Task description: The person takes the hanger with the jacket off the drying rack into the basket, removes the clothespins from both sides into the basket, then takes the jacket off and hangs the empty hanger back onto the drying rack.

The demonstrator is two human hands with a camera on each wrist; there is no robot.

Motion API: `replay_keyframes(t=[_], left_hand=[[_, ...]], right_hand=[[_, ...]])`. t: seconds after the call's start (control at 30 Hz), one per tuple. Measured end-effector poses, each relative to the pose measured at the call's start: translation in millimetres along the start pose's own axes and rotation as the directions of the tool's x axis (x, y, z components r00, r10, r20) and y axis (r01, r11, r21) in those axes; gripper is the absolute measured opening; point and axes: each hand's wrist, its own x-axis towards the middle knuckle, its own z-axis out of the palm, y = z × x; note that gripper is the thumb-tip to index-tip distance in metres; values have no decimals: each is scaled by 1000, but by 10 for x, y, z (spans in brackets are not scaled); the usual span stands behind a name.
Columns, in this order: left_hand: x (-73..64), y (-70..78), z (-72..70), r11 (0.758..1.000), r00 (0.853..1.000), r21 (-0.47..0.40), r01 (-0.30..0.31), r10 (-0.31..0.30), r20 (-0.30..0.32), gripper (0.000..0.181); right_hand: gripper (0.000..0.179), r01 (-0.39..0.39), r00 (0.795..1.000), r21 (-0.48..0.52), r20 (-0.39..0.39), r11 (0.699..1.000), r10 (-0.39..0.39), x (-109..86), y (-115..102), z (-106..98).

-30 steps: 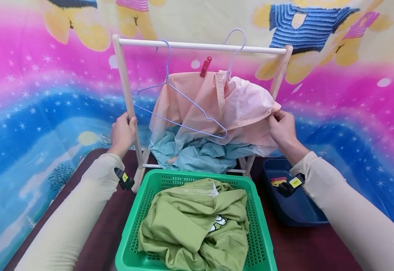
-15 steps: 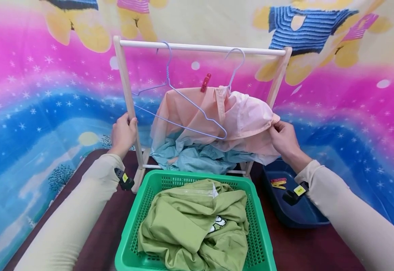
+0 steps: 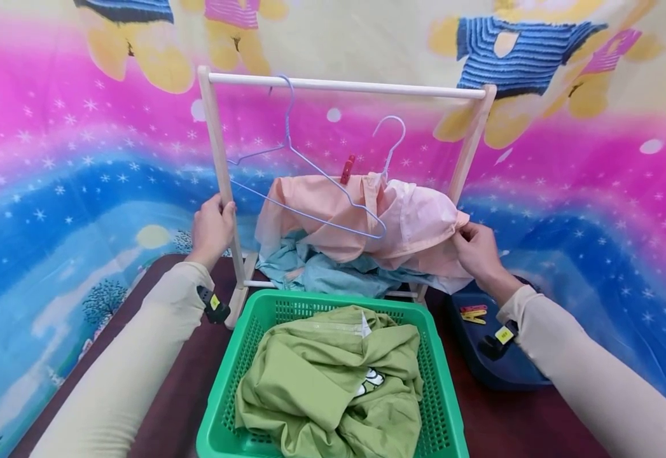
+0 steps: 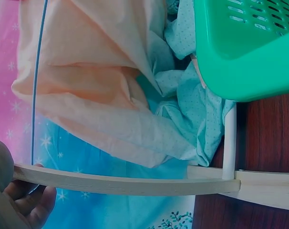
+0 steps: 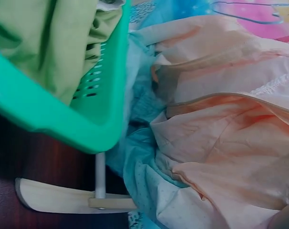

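My left hand (image 3: 212, 230) grips the left wooden post (image 3: 216, 133) of a small clothes rack; its curled fingers also show in the left wrist view. With thumb and fingers, my right hand (image 3: 478, 248) pinches the right end of a peach garment (image 3: 304, 197). A hanger (image 3: 394, 147) rises from that garment, its hook below the rack's top bar (image 3: 344, 84) and apart from it. A red clothespin (image 3: 347, 170) sits on the garment's upper edge. Teal dotted cloth (image 3: 333, 273) bunches underneath. In the right wrist view, the peach cloth (image 5: 221, 138) fills the right side.
An empty lilac hanger (image 3: 289, 121) hangs from the bar's left part, in front of the garment. A green basket (image 3: 446, 388) holding an olive garment (image 3: 310, 369) stands before the rack. To the right, a dark blue tub (image 3: 499, 375) contains pink and yellow clothespins (image 3: 473, 316).
My right hand has come down slightly. The garment and its hanger have sunk, the hook passing from above the bar to below it. My left hand has stayed on the post.
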Motion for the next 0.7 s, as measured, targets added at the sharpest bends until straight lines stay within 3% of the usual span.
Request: replay_keyframes(t=[0.23, 0.5, 0.7], left_hand=[[-12, -8, 2, 1000, 1000, -5, 8, -8, 1, 34], [-11, -23, 9, 1000, 1000, 0, 19, -19, 12, 37], [-11, -43, 14, 1000, 1000, -15, 8, -8, 8, 36]], right_hand=[[42, -9, 1000, -35, 2, 999, 9, -55, 147, 80], [39, -15, 998, -80, 62, 997, 20, -156, 342, 138], [36, 42, 993, -101, 113, 994, -30, -247, 459, 163]])
